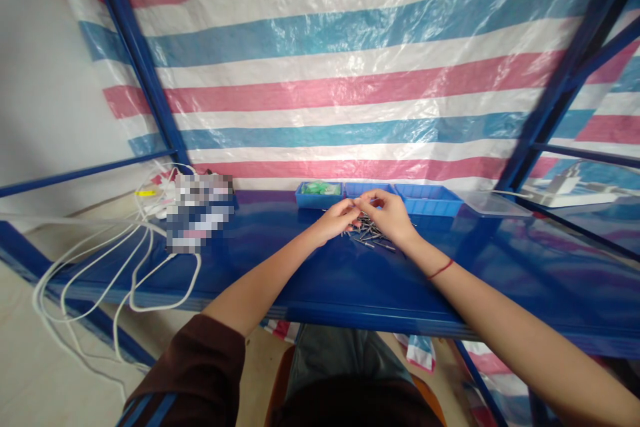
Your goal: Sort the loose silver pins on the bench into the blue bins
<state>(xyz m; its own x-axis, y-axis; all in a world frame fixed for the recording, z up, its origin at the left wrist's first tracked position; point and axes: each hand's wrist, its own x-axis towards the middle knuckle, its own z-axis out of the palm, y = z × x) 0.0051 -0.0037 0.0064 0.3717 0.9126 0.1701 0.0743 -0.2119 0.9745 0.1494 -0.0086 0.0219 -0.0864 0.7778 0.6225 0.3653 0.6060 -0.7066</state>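
Over a loose pile of thin metal pieces that look like blind rivets (369, 232), my two hands meet with fingertips close together. My left hand (338, 220) is closed, thumb and fingers pinched. My right hand (392, 215) also pinches, its fingertips near those of the left. Whatever sits between the fingertips is too small and hidden to name. Just behind the hands stand three blue bins in a row. Green items lie in the left bin (320, 201); the middle bin (359, 188) is partly covered by my right hand, and the right bin (431, 203) extends beyond it.
The blue tabletop (320, 280) runs between blue metal posts (135, 53). White cables (150, 267) hang over the left edge beside a blurred-out object (197, 213). A clear plastic lid (493, 204) and a white power strip (570, 192) lie to the right. Striped sheeting (340, 73) hangs behind.
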